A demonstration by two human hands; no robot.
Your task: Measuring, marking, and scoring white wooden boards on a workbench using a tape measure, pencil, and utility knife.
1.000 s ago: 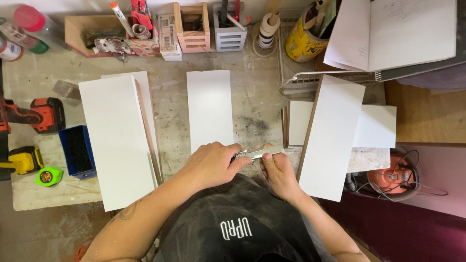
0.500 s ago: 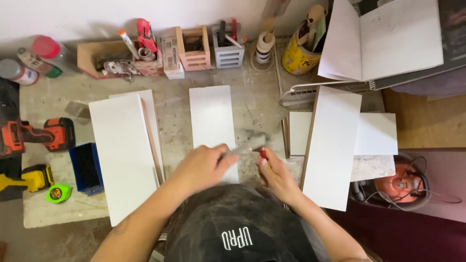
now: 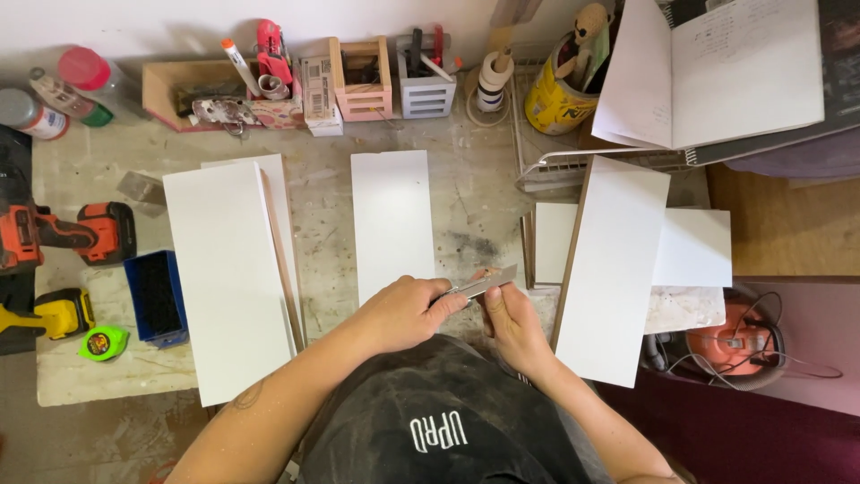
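An orange drill [image 3: 63, 237] and a green tape measure [image 3: 103, 342] lie at 9 o'clock on the table [image 3: 484, 193], beside white panels [image 3: 228, 278]. At centre, the left hand [image 3: 403, 314] has its fingers closed round a metal utility knife [image 3: 479, 284]; at 3 o'clock of it, the right hand [image 3: 512, 323] pinches the knife's tip. Another white panel [image 3: 614, 269] leans further right.
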